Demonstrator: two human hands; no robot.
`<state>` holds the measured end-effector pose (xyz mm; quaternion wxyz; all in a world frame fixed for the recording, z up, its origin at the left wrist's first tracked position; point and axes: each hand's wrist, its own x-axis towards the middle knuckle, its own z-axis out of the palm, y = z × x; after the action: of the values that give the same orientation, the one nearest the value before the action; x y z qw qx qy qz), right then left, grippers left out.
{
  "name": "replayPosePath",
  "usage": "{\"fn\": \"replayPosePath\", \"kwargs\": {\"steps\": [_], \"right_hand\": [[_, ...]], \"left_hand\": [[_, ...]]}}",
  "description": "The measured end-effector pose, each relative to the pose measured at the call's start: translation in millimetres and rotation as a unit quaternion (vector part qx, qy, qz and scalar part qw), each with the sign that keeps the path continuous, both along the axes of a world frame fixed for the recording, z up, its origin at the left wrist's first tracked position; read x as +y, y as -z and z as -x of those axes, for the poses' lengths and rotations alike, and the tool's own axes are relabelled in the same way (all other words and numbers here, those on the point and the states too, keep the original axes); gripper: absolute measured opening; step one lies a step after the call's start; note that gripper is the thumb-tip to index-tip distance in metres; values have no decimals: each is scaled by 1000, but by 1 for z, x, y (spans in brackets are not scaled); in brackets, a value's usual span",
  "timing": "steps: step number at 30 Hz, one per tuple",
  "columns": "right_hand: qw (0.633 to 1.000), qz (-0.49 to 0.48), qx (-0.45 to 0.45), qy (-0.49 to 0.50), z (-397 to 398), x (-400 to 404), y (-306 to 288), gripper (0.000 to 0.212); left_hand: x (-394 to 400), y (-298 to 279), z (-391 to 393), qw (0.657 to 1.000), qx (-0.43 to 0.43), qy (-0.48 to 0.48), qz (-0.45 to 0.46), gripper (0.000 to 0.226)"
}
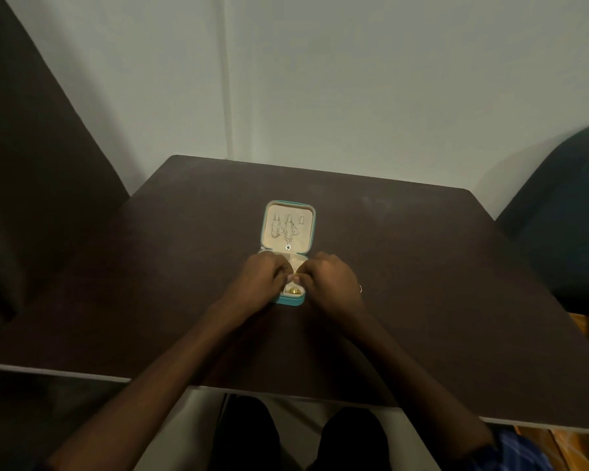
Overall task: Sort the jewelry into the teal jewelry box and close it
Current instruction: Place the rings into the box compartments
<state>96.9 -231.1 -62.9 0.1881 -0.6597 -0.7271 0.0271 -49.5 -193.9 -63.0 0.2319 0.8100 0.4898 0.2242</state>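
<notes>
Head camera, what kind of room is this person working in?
Probably a plain room in a home or office: a dark table pushed against a bare pale wall, with a dark chair beside it.

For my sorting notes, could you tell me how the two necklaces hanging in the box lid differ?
The left necklace shows only bare chain, while the middle necklace carries a small dark pendant. The middle necklace hangs lower in the lid than the left necklace. Both are thin pale chains, each looped over its own hook.
</notes>
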Motion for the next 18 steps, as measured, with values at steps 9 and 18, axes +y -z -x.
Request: {"fn": "replayPosePath", "kwargs": {"steps": [9, 18], "right_hand": [[991, 102, 85, 12, 1, 10, -5, 18], [956, 196, 216, 35, -2, 14, -6, 16]], "left_hand": [[-1, 2, 1, 1000, -11, 6, -14, 21], [0, 2, 3, 998, 34, 50, -23, 21]]}}
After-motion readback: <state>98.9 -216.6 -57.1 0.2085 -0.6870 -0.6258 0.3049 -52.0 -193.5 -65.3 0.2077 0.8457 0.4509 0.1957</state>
